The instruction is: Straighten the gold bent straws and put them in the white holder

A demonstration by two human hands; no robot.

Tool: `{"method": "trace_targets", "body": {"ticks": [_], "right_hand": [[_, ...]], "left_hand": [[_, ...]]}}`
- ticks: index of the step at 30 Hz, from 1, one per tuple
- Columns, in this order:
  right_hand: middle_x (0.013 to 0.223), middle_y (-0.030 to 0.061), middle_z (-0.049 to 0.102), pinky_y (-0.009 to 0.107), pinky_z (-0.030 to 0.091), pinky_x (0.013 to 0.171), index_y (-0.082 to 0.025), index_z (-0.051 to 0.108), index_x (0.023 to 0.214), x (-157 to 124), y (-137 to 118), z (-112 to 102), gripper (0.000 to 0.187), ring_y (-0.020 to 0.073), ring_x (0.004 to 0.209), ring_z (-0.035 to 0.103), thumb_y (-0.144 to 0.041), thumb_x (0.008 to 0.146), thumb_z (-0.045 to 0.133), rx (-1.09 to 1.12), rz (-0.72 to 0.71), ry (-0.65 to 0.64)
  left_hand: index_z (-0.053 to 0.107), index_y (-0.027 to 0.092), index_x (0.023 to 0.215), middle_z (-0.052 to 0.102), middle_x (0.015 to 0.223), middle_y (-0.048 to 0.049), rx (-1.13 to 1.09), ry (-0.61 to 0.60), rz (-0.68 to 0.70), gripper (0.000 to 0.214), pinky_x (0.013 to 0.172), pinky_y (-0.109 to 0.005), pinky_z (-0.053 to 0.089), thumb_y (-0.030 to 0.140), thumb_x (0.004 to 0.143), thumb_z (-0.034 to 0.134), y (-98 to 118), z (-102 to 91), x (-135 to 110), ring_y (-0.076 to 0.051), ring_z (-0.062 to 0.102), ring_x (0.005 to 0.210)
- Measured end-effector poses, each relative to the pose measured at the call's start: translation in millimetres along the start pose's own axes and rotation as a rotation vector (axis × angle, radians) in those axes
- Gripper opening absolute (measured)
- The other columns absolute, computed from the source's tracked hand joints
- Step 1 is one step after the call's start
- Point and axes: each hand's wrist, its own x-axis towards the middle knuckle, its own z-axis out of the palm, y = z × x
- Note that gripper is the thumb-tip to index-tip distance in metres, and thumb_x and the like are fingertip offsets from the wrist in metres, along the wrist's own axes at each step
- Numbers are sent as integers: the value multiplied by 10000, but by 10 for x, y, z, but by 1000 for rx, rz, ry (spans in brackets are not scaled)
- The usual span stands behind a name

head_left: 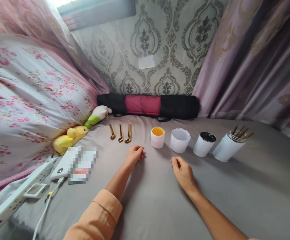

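Observation:
My left hand (pixel 134 154) rests on the grey bed sheet (pixel 247 193) with its fingers curled under, holding nothing I can see. My right hand (pixel 183 172) lies nearby, fingers also curled loosely, nothing visible in it. Beyond the hands stand a white cup with an orange inside (pixel 157 137), a wider translucent white cup (pixel 179 140), a white cup with a dark inside (pixel 204 143) and a tilted white jar (pixel 228 146) holding several bronze straws. Three bent gold straws (pixel 121 132) lie on the sheet left of the cups.
A black and red rolled bag (pixel 148 105) lies along the patterned wall. Yellow and green plush toys (pixel 69 138) sit by a floral quilt (pixel 27 96) at left. A white power bank (pixel 61 168), cable and white power strip (pixel 12 200) lie front left. Curtains hang at right.

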Motion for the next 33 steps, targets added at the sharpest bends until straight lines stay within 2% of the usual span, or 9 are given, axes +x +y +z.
{"method": "trace_targets", "body": {"ticks": [5,10,15,25,33], "right_hand": [[612,19,588,235,350,521,-188,568,736,2,0,-1,329,141,533,501,-429,813,356,0,8,-23],[606,19,586,234,347,525,-181,566,727,4,18,4,323,139,531,499,-419,812,366,1,2,-7],[580,20,573,229,334,502,-172,570,720,7,28,12,341,131,498,478,-427,811,364,5,-9,-8],[573,19,567,225,324,490,-167,579,721,9,31,11,358,123,487,470,-431,810,356,-14,-7,-11],[582,26,579,228,331,499,-167,582,722,9,28,14,360,129,498,483,-433,809,356,-23,4,-12]], "left_hand": [[573,124,804,595,638,-41,180,98,61,165,425,-191,325,225,693,503,-7,-137,114,-74,464,444],[599,138,843,612,682,-46,381,214,142,220,563,-233,397,252,715,461,-34,-264,200,-129,544,594],[607,149,896,619,750,-57,565,311,207,261,674,-275,400,251,731,433,-60,-351,222,-165,555,706],[619,153,903,608,791,-62,738,400,294,273,696,-284,400,235,719,434,-158,-467,320,-174,545,741],[626,148,863,607,828,-66,812,428,336,250,716,-270,408,232,726,434,-117,-542,398,-166,549,776]]}}
